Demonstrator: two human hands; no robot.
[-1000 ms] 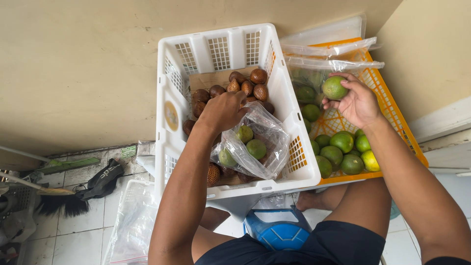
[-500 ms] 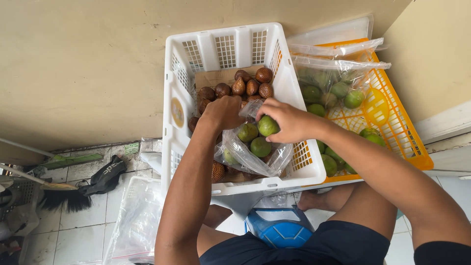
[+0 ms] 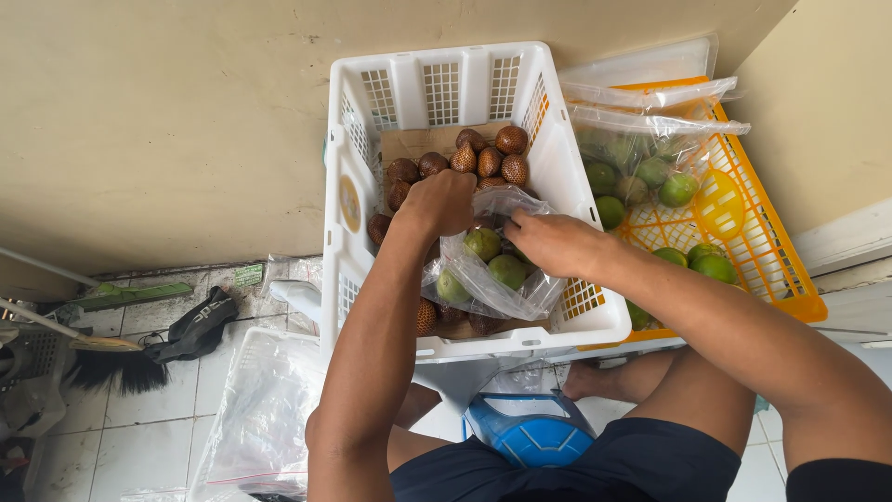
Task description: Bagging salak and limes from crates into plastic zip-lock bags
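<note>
— What does the bag look like?
— A clear plastic bag (image 3: 488,274), crumpled, with about three green limes (image 3: 506,270) inside; it lies in the white crate (image 3: 446,93) on brown scaly fruit (image 3: 490,160).
— And the hands?
— The left hand (image 3: 441,203) pinches its rim with closed fingers; the right hand (image 3: 553,244) seems to grip the mouth too, fingers partly hidden.
</note>
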